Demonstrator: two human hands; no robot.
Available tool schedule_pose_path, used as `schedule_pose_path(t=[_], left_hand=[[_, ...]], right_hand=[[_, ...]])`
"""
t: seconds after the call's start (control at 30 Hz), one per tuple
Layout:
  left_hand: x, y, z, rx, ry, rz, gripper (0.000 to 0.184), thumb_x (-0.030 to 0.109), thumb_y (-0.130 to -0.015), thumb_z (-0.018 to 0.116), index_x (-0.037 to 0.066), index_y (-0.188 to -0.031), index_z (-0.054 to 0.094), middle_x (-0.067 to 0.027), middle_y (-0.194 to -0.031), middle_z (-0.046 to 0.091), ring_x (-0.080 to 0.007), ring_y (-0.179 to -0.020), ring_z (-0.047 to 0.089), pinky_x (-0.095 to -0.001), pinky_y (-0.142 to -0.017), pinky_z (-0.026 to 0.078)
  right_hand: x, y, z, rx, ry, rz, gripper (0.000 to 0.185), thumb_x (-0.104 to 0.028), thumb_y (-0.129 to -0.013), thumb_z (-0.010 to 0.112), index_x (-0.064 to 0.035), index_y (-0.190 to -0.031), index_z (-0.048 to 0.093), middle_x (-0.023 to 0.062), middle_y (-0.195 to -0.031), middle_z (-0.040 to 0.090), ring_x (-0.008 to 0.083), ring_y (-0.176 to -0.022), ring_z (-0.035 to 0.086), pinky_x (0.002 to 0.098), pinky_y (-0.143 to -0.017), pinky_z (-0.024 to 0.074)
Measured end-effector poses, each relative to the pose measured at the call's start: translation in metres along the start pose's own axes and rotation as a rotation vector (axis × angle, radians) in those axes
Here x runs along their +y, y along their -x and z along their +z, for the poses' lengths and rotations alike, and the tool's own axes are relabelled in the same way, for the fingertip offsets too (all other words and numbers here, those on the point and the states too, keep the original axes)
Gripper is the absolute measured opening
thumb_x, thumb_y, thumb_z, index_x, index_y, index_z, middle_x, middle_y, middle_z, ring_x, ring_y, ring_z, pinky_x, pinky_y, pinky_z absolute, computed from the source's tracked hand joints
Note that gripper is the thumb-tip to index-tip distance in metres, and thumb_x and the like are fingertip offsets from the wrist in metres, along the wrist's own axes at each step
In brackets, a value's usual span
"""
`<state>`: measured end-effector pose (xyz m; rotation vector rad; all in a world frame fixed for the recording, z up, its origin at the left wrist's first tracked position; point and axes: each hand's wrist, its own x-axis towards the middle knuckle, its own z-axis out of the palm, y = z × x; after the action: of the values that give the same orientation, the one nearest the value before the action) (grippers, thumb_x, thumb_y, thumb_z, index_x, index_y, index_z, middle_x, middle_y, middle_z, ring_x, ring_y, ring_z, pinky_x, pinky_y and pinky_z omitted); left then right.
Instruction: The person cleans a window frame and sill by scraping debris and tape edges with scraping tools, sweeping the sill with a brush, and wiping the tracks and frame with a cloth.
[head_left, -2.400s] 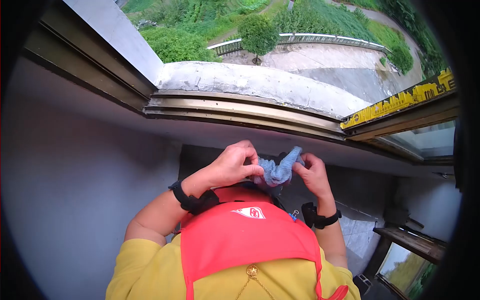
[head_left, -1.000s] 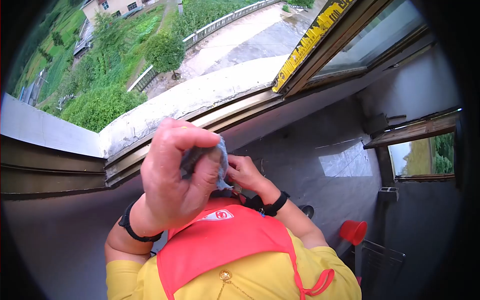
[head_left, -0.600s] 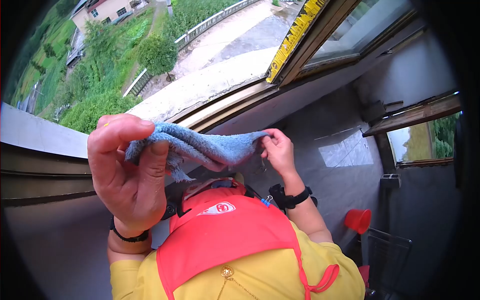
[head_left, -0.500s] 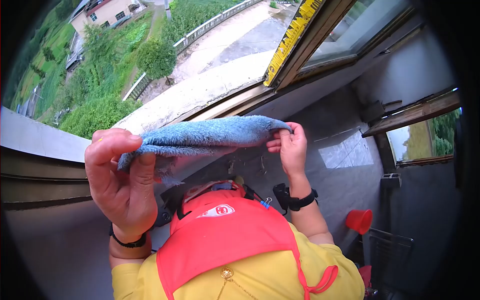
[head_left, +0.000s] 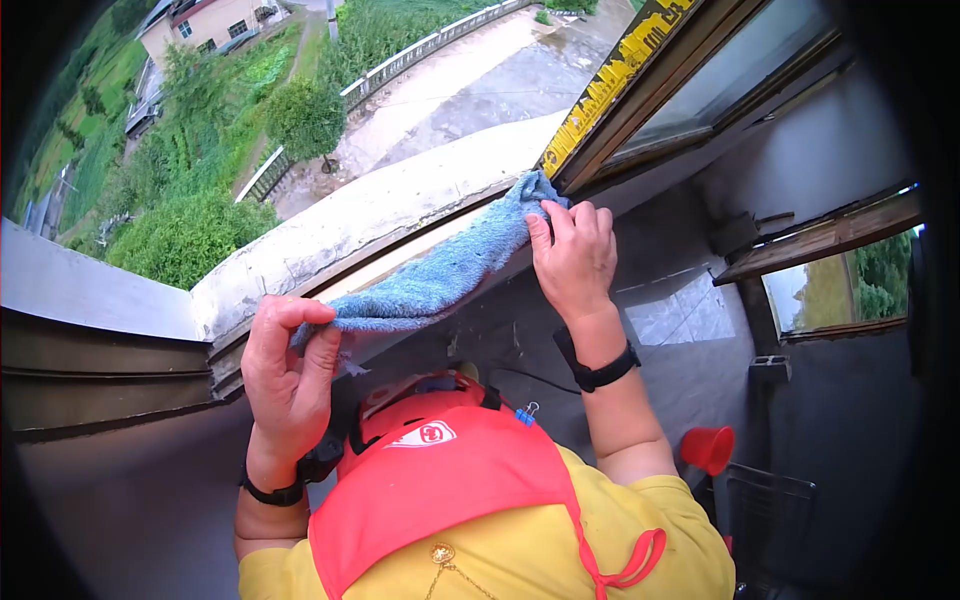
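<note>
A fluffy blue cloth (head_left: 430, 278) stretches lengthwise between my two hands, along the metal window track (head_left: 375, 262). My left hand (head_left: 290, 365) pinches its near-left end between thumb and fingers. At the other end my right hand (head_left: 575, 255) has its fingers closed on the cloth, close to the lower corner of the window sash (head_left: 640, 110) with its yellow printed strip (head_left: 610, 85). The cloth covers part of the track; whether it presses on the metal I cannot tell.
Beyond the track lies a rough white outer sill (head_left: 400, 195), high above a paved yard (head_left: 470, 80). Down on the right are a red bucket (head_left: 707, 449) and a dark wire rack (head_left: 765, 500). Another window (head_left: 840, 285) shows at the far right.
The bunched cloth has been spread out between my hands. Since the latest earlier frame, both hands have moved forward to the track, and the cloth's right end has reached the sash corner.
</note>
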<state>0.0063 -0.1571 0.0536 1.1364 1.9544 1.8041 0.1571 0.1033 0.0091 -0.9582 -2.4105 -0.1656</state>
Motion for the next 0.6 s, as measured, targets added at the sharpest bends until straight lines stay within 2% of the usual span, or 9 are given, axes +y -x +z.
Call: schedule_pose_path(t=[0.03,0.13,0.17,0.27,0.4,0.43,0.53,0.57,0.6], left_hand=[[-0.001,0.000,-0.001,-0.003,-0.024,0.014,0.013,-0.005,-0.085,0.063,0.001,-0.096,0.058,-0.0080,-0.090,0.054,-0.0167,-0.083,0.053,-0.0260,-0.071,0.043],[-0.004,0.002,-0.004,-0.015,-0.075,0.027,0.013,-0.005,-0.084,0.063,0.001,-0.095,0.058,-0.0087,-0.089,0.055,-0.0177,-0.082,0.053,-0.0270,-0.072,0.043],[-0.004,0.002,-0.004,-0.020,-0.077,0.013,0.013,-0.005,-0.084,0.063,0.001,-0.095,0.058,-0.0089,-0.089,0.055,-0.0181,-0.082,0.054,-0.0272,-0.072,0.044],[-0.005,0.000,-0.006,-0.034,-0.087,0.016,0.013,-0.005,-0.084,0.063,0.001,-0.094,0.058,-0.0094,-0.089,0.056,-0.0189,-0.081,0.054,-0.0276,-0.072,0.044],[-0.012,0.007,-0.014,0.006,-0.068,0.016,0.013,-0.005,-0.083,0.063,0.001,-0.093,0.058,-0.0099,-0.088,0.056,-0.0201,-0.079,0.055,-0.0282,-0.072,0.044],[-0.017,0.010,-0.019,0.001,-0.086,0.022,0.011,-0.004,-0.087,0.061,0.001,-0.096,0.058,-0.0071,-0.091,0.054,-0.0151,-0.078,0.053,-0.0248,-0.069,0.044],[-0.018,0.016,-0.028,0.149,0.072,-0.111,0.009,-0.001,-0.091,0.058,0.002,-0.099,0.056,-0.0028,-0.094,0.051,-0.0088,-0.080,0.050,-0.0199,-0.065,0.042],[-0.021,0.016,-0.032,0.161,0.073,-0.089,0.008,0.002,-0.094,0.056,0.003,-0.102,0.054,-0.0002,-0.097,0.048,-0.0047,-0.080,0.048,-0.0169,-0.063,0.041],[-0.020,0.016,-0.035,0.196,0.052,-0.112,0.008,0.006,-0.095,0.055,0.006,-0.103,0.053,0.0031,-0.091,0.049,-0.0027,-0.075,0.048,-0.0168,-0.061,0.041]], right_hand=[[0.001,-0.002,0.000,-0.127,-0.009,0.059,0.037,-0.044,-0.092,0.053,-0.0097,-0.095,0.066,0.0124,-0.081,0.064,0.0356,-0.082,0.062,0.0466,-0.071,0.0501],[-0.002,-0.022,-0.016,-0.423,0.091,0.102,0.044,-0.050,-0.095,0.045,-0.0104,-0.090,0.064,0.0160,-0.075,0.067,0.0370,-0.076,0.066,0.0490,-0.066,0.0512],[0.001,-0.025,-0.014,-0.446,0.097,0.042,0.051,-0.054,-0.096,0.040,-0.0088,-0.088,0.063,0.0196,-0.074,0.067,0.0377,-0.074,0.068,0.0490,-0.066,0.0515],[0.006,-0.036,-0.013,-0.532,0.158,-0.093,0.049,-0.053,-0.096,0.039,-0.0091,-0.093,0.061,0.0193,-0.070,0.065,0.0402,-0.070,0.065,0.0509,-0.062,0.0502],[0.000,-0.038,-0.014,-0.550,0.024,-0.133,0.058,-0.055,-0.094,0.044,-0.0036,-0.075,0.064,0.0194,-0.070,0.066,0.0368,-0.070,0.067,0.0474,-0.063,0.0517],[-0.007,-0.034,-0.014,-0.520,-0.026,-0.148,0.058,-0.055,-0.092,0.047,-0.0036,-0.070,0.064,0.0195,-0.067,0.065,0.0370,-0.069,0.066,0.0481,-0.062,0.0515],[-0.065,-0.010,-0.018,-0.517,-0.223,-0.229,0.051,-0.050,-0.091,0.054,-0.0034,-0.072,0.059,0.0187,-0.059,0.061,0.0357,-0.058,0.065,0.0449,-0.054,0.0509],[-0.082,-0.004,-0.017,-0.530,-0.256,-0.253,0.049,-0.049,-0.090,0.055,-0.0037,-0.073,0.058,0.0173,-0.058,0.061,0.0343,-0.057,0.065,0.0436,-0.053,0.0508],[-0.094,0.005,-0.013,-0.502,-0.332,-0.326,0.046,-0.049,-0.091,0.055,-0.0048,-0.077,0.057,0.0148,-0.056,0.061,0.0324,-0.056,0.065,0.0423,-0.051,0.0507]])
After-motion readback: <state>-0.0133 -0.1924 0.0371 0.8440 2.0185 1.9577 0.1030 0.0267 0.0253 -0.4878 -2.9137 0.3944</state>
